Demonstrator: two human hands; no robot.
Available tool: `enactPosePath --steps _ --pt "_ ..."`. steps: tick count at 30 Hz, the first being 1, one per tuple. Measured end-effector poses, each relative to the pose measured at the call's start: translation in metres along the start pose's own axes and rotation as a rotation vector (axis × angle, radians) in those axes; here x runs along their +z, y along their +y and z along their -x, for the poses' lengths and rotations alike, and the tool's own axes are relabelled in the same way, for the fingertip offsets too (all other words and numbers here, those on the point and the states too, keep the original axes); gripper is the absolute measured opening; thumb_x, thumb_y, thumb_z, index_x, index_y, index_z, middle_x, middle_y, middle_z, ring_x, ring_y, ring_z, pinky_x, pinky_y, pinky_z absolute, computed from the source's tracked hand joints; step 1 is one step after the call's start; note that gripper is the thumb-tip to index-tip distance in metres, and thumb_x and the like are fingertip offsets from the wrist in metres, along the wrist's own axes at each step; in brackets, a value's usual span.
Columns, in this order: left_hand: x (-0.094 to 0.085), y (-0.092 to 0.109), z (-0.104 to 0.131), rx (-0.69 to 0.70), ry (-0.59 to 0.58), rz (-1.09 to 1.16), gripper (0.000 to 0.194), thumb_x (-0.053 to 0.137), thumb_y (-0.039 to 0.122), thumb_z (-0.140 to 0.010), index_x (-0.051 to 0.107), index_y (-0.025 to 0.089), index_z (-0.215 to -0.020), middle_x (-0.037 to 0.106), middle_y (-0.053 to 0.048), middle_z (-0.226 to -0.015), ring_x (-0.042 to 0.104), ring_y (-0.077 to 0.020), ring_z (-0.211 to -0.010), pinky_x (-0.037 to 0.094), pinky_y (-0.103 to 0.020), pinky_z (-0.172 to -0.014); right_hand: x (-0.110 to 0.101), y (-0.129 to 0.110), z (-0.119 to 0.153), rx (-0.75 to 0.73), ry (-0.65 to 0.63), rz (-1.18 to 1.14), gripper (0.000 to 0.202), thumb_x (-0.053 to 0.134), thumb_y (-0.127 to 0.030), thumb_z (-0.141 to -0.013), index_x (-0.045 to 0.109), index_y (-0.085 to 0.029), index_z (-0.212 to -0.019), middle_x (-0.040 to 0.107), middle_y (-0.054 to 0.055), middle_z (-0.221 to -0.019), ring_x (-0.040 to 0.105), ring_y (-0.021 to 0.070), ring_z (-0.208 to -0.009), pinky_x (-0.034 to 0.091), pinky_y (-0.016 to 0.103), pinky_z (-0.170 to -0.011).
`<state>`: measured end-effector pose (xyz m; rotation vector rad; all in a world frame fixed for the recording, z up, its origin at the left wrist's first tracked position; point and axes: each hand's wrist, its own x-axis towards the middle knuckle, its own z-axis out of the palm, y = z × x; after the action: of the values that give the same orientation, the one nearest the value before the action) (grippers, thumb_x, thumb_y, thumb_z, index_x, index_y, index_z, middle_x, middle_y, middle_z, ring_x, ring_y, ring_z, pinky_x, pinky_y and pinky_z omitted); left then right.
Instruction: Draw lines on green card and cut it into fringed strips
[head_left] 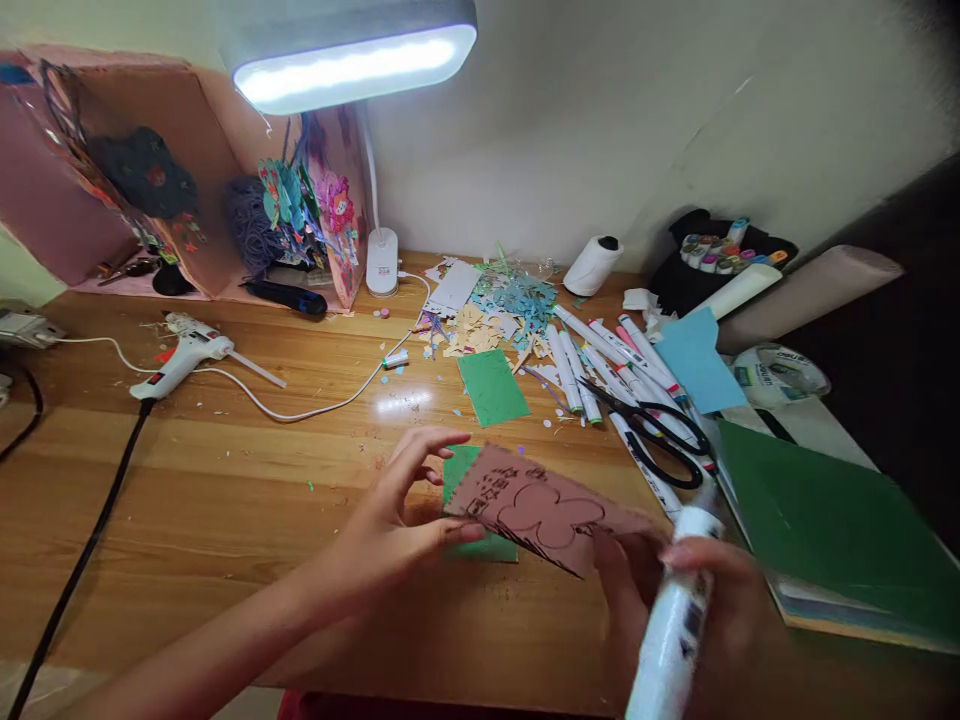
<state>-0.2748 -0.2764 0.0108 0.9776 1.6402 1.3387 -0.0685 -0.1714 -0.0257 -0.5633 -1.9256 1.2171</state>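
Wood desk (255, 480) below, I see the pink card (551, 505) btwn both hands, long axis running from L thumb to R fingers, L hand (382, 515) fingers spread w/ thumb at its edge, R hand (724, 600) pinching the opp. end plus a white pen-like tube (667, 630).

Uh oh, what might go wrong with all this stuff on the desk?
The right hand holds a white marker beside the pink card, so the card might get smudged if that marker is uncapped.

The scissors lie on some markers, so reaching there might mean a poke.

The glue gun lies out on the desk; if it's hot, touching it might burn.
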Motion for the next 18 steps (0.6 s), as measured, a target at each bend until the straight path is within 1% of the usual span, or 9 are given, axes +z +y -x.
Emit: enactPosePath --steps 2,3,5,7,10,12,14,15,18 --pt "0.001 -0.001 -0.007 -0.035 -0.080 0.101 0.037 0.066 0.027 -0.079 0.057 0.028 -0.114 0.059 -0.003 -0.116 0.054 -0.0188 -0.107 0.043 -0.035 -0.092 0.016 -0.002 -0.008 0.109 0.232 0.005 0.033 0.059 -0.017 -0.084 0.036 -0.033 -0.101 0.058 0.005 -0.097 0.066 0.0211 -0.083 0.058 0.031 -0.062" --pt "0.001 -0.001 -0.010 -0.064 -0.129 0.152 0.026 0.062 0.027 -0.082 0.060 0.025 -0.108 0.063 -0.003 -0.108 0.058 -0.0180 -0.100 0.045 -0.035 -0.089 0.024 -0.002 -0.009 0.158 0.283 -0.010 0.031 0.061 -0.016 -0.082 0.038 -0.030 -0.097 0.057 0.005 -0.092 0.065 0.0193 -0.075 0.056 0.027 -0.055" --pt "-0.001 -0.003 -0.017 -0.109 -0.191 0.171 0.015 0.053 0.028 -0.087 0.062 0.020 -0.096 0.067 -0.004 -0.094 0.062 -0.0170 -0.089 0.049 -0.035 -0.082 0.035 0.000 -0.009 0.220 0.283 -0.070 0.029 0.063 -0.019 -0.079 0.040 -0.028 -0.094 0.055 0.004 -0.086 0.062 0.0165 -0.066 0.054 0.024 -0.049" --pt "-0.004 -0.007 -0.024 -0.138 -0.235 0.047 0.016 0.052 0.030 -0.087 0.061 0.018 -0.091 0.068 -0.004 -0.089 0.062 -0.0169 -0.084 0.050 -0.033 -0.076 0.039 0.004 -0.005 0.198 0.260 -0.147 0.030 0.063 -0.020 -0.079 0.039 -0.028 -0.096 0.053 0.004 -0.087 0.062 0.0172 -0.070 0.056 0.026 -0.055" --pt "-0.008 -0.015 -0.034 -0.093 -0.293 -0.335 0.016 0.055 0.027 -0.085 0.059 0.017 -0.097 0.067 -0.004 -0.087 0.061 -0.0177 -0.079 0.050 -0.032 -0.070 0.027 0.013 -0.005 0.132 0.348 -0.213 0.029 0.061 -0.016 -0.079 0.041 -0.028 -0.095 0.053 0.000 -0.082 0.060 0.0162 -0.075 0.055 0.029 -0.065" --pt "-0.009 -0.019 -0.043 0.053 -0.189 -0.669 0.022 0.055 0.024 -0.085 0.057 0.016 -0.106 0.064 -0.008 -0.098 0.059 -0.0207 -0.086 0.048 -0.035 -0.075 0.012 0.018 -0.012 0.126 0.378 -0.245 0.025 0.062 -0.016 -0.079 0.044 -0.028 -0.092 0.055 -0.003 -0.072 0.056 0.0145 -0.065 0.051 0.027 -0.062" --pt "-0.014 -0.022 -0.056 0.189 -0.003 -0.970 0.029 0.054 0.024 -0.086 0.053 0.014 -0.113 0.057 -0.013 -0.111 0.055 -0.0243 -0.098 0.046 -0.037 -0.082 -0.004 0.020 -0.020 0.163 0.308 -0.266 0.013 0.058 -0.025 -0.084 0.047 -0.026 -0.091 0.054 -0.005 -0.060 0.052 0.0138 -0.054 0.046 0.027 -0.054" --pt "-0.019 -0.023 -0.064 0.218 0.088 -1.090 0.030 0.053 0.025 -0.087 0.051 0.012 -0.114 0.054 -0.015 -0.115 0.053 -0.0256 -0.103 0.044 -0.038 -0.086 -0.011 0.020 -0.023 0.174 0.253 -0.266 0.008 0.054 -0.031 -0.087 0.050 -0.026 -0.091 0.053 -0.005 -0.055 0.050 0.0137 -0.049 0.043 0.026 -0.050" --pt "-0.045 -0.026 -0.088 0.142 0.322 -1.323 0.026 0.045 0.023 -0.090 0.052 0.010 -0.110 0.053 -0.017 -0.111 0.050 -0.0298 -0.103 0.043 -0.041 -0.085 -0.026 0.018 -0.029 0.169 0.148 -0.221 0.028 0.040 -0.045 -0.091 0.057 -0.023 -0.098 0.052 -0.003 -0.051 0.047 0.0148 -0.046 0.038 0.027 -0.046"
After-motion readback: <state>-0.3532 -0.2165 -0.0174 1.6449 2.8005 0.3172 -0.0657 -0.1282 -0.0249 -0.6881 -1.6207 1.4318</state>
